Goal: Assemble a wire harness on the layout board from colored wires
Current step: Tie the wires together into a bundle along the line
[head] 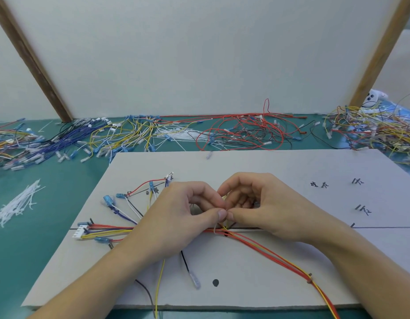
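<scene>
The grey layout board (280, 268) lies flat in front of me with black lines and marks drawn on it. A harness of red, yellow, blue and white wires (112, 230) runs along its middle line, ending at a white connector (81, 233) on the left. Red and yellow wires (275, 256) trail off to the lower right. My left hand (176, 217) and my right hand (257, 203) meet over the bundle at the board's centre. Both pinch a thin whitish tie (216, 229) that loops around the wires; their fingertips touch.
Loose piles of wires lie behind the board: blue and yellow ones (102, 137), red ones (243, 132), a mixed heap (379, 130) at the right. White cable ties (17, 203) lie on the green mat at the left. An upright white panel with wooden struts stands behind.
</scene>
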